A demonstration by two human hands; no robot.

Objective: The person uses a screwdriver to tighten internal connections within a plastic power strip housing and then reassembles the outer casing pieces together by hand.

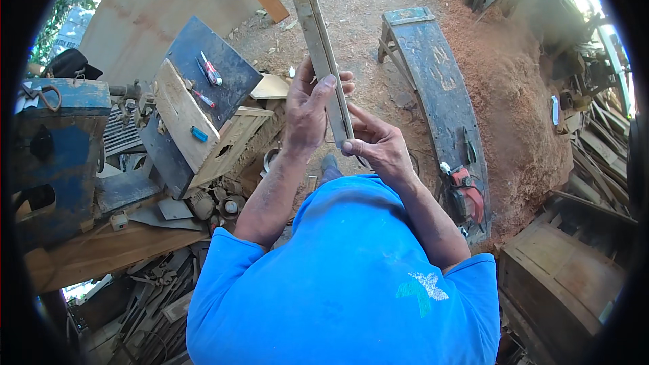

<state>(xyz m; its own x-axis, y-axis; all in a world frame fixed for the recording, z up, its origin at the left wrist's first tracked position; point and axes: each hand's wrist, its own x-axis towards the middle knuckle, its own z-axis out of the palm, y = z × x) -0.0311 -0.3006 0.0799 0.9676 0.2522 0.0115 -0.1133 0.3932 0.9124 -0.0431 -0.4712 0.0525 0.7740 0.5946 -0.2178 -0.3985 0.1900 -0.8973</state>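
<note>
I hold a long, narrow piece of pale wood in front of my chest, pointing away and leaning slightly left. A dark lengthwise gap or groove runs along it; whether it is one piece or two strips together I cannot tell. My left hand grips it around the middle, thumb across its face and fingertips showing on the far side. At the near end, my right hand pinches it with the thumb on top and the fingers behind.
To the left, a dark tabletop carries screwdrivers and a wooden board with a small blue object. A long worn bench stands right, with a red power tool on it. Sawdust is heaped beyond.
</note>
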